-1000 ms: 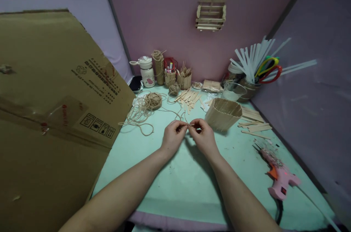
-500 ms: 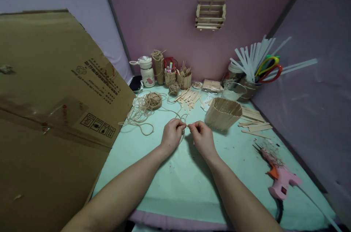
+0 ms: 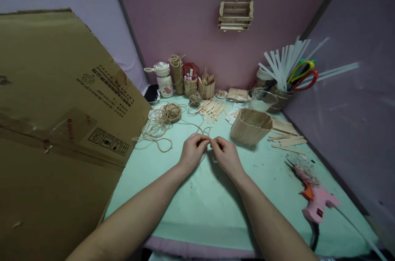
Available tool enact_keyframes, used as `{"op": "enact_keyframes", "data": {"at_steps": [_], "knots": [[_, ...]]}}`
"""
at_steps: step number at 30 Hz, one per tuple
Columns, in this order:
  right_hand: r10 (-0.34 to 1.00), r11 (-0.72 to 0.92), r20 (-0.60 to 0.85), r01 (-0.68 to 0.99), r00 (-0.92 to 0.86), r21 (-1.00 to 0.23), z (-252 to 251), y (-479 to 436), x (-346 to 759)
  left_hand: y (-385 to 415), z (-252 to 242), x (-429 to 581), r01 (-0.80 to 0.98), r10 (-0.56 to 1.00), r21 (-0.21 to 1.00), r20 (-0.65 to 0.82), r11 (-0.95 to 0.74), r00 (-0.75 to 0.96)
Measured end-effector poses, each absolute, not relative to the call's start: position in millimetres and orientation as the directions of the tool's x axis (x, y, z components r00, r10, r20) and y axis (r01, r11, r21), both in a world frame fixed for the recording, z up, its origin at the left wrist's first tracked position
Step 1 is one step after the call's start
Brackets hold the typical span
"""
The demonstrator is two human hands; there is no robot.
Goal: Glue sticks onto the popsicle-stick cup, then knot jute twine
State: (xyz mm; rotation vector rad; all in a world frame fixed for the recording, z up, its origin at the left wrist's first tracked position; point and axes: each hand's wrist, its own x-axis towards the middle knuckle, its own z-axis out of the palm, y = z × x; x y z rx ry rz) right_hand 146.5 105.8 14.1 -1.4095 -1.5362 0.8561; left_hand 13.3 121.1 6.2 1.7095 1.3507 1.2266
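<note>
My left hand (image 3: 193, 151) and my right hand (image 3: 226, 153) meet fingertip to fingertip over the middle of the table. Both are closed in a pinch on a thin brown twine (image 3: 206, 130), whose loop shows just beyond the fingers. The exact bit between the fingertips is mostly hidden. From there the strand runs back toward a loose tangle and a ball of twine (image 3: 172, 113) at the left. Just right of my right hand stands a basket made of wooden craft sticks (image 3: 251, 129), its top uncovered.
A pink glue gun (image 3: 317, 199) lies at the right with its cord. Loose craft sticks (image 3: 288, 141) lie behind it. A big cardboard box (image 3: 61, 109) borders the left. Along the back stand a white bottle (image 3: 164, 80), stick-covered cups (image 3: 206, 87) and a pot of scissors and white glue sticks (image 3: 282, 98).
My fingertips have drawn slightly closer together on the twine, the right hand shifting a little left. The whole view has moved slightly; the other things stay put.
</note>
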Motion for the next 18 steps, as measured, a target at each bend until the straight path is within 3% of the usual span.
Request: {"op": "enact_keyframes", "data": {"at_steps": [5,12,15,18], "knots": [[0.996,0.082,0.070,0.242,-0.058,-0.967,22.7,102.7,145.2,122.3,7.1,12.1,0.433,0.940,0.841,0.337,-0.324,0.049],[0.999,-0.025,-0.027,0.074,-0.029,-0.997,23.4,103.9,146.4,123.9,10.4,10.8,0.354,0.955,0.888,0.292,-0.294,0.058],[0.999,-0.038,-0.038,0.079,0.005,-0.996,15.5,110.0,151.0,124.3,10.9,11.4,0.285,0.980,0.937,0.194,-0.201,0.055],[0.997,0.042,0.051,0.182,0.050,-0.982,10.8,114.0,155.6,122.8,13.1,13.5,0.236,0.993,0.967,0.076,-0.095,0.088]]}}
